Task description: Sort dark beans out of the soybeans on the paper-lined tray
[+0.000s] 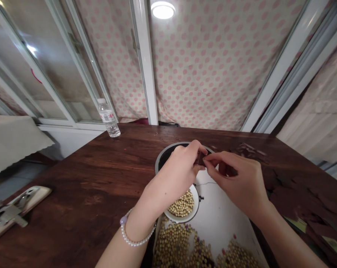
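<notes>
My left hand [186, 160] grips a small dark brown piece [201, 159] between thumb and fingers, over the dark round bowl [158, 163] with a grey rim. From the right, my right hand [237, 175] pinches the edge of the same piece with thumb and forefinger. What the piece is made of I cannot make out. Under my left forearm stands a white bowl [196, 204] holding pale yellow beads [182, 205], partly hidden by the arm. A white tray [226, 214] lies beneath my hands, with many more round beads [174, 243] loose at its near end.
Dark brown flat pieces [296, 203] lie heaped on the wooden table [101, 186] at right, with brown strips [250, 150] farther back. A water bottle [109, 119] stands at the back left edge. A pale board with a metal clip [14, 212] lies at left.
</notes>
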A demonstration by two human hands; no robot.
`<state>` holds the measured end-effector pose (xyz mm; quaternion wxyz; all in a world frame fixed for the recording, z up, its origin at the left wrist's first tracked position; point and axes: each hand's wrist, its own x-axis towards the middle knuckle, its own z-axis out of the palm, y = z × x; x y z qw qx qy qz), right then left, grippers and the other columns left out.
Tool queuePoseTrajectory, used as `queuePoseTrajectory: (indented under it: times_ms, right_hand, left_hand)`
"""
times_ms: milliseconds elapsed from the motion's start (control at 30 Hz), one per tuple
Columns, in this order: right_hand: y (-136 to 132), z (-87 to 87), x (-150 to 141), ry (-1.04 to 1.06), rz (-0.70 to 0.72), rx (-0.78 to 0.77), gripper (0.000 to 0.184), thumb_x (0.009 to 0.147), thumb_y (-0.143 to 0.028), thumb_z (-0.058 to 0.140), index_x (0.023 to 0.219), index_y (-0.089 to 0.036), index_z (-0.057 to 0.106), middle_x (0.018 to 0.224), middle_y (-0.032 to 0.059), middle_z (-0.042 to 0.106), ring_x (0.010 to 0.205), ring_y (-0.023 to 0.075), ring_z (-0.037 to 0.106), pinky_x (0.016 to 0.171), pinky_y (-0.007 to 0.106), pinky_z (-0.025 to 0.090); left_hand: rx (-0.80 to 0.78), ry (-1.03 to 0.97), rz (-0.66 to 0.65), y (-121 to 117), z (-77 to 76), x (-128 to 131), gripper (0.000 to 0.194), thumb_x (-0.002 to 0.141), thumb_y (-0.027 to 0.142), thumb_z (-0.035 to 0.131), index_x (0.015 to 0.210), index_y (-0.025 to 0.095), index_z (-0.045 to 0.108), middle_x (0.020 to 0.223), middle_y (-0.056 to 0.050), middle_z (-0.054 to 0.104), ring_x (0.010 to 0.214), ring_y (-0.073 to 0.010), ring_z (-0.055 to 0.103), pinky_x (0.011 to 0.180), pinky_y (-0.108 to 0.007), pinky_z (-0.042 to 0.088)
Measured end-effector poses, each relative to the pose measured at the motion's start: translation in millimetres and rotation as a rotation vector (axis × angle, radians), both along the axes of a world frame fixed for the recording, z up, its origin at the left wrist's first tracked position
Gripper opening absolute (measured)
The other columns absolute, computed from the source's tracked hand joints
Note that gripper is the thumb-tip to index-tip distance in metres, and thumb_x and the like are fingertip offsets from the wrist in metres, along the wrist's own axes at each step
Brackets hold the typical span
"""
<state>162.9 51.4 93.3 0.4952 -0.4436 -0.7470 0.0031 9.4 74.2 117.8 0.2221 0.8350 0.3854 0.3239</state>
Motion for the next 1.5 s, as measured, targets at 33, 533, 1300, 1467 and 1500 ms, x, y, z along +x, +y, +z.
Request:
queuePoseTrajectory:
  times_ms: [33, 533, 1300, 1467, 1500]
  right_hand:
    - [-0.5, 0.0, -0.8, 0.003, 0.011, -0.008, 0.011, 0.072, -0.006, 0.061, 0.074, -0.017, 0.065, 0.057, -0.0052, 0.057, 0.046, 0.0046, 0.043, 0.045, 0.018, 0.036]
    - [1.1, 1.1, 1.9, 0.169, -0.013, -0.122, 0.008, 0.073, -0.016, 0.062, 0.078, -0.02, 0.066, 0.061, -0.0044, 0.062, 0.045, 0.0063, 0.045, 0.042, 0.018, 0.037]
    - [11.3, -14.1, -0.9, -0.176, 0.232, -0.566, 0.011, 0.074, -0.017, 0.059, 0.082, -0.019, 0.067, 0.062, -0.0024, 0.062, 0.052, 0.0082, 0.049, 0.05, 0.02, 0.038]
    - [11.9, -34.8, 2.6, -0.368, 0.373, -0.641, 0.014, 0.076, -0.017, 0.056, 0.086, -0.018, 0.066, 0.069, -0.0002, 0.064, 0.06, 0.0106, 0.053, 0.057, 0.022, 0.041]
    - [9.6, -36.7, 2.2, -0.375, 0.425, -0.677, 0.014, 0.076, -0.016, 0.056, 0.084, -0.018, 0.066, 0.069, -0.0002, 0.064, 0.06, 0.0107, 0.054, 0.056, 0.022, 0.042]
  left_hand:
    - [0.01, 0.006, 0.003, -0.1, -0.1, -0.2, 0.028, 0.076, 0.001, 0.046, 0.099, 0.016, 0.054, 0.086, -0.004, 0.066, 0.072, -0.0129, 0.059, 0.065, -0.026, 0.046]
    - [-0.021, -0.07, 0.01, -2.5, 1.3, 1.1, 0.027, 0.076, 0.001, 0.05, 0.098, 0.017, 0.053, 0.089, -0.005, 0.066, 0.082, -0.0154, 0.062, 0.066, -0.024, 0.049]
    - [0.223, -0.105, 0.212, 0.2, 24.9, -27.1, 0.023, 0.074, 0.008, 0.06, 0.095, 0.019, 0.058, 0.088, 0.0, 0.067, 0.083, -0.0152, 0.063, 0.075, -0.026, 0.05]
    - [0.271, -0.082, 0.272, -3.0, 27.7, -28.6, 0.022, 0.075, 0.012, 0.062, 0.094, 0.021, 0.059, 0.09, 0.0, 0.065, 0.09, -0.0181, 0.06, 0.08, -0.029, 0.047]
    - [0.266, -0.094, 0.268, -3.5, 27.5, -27.8, 0.022, 0.075, 0.012, 0.062, 0.095, 0.021, 0.059, 0.092, -0.001, 0.065, 0.092, -0.0186, 0.06, 0.081, -0.029, 0.047]
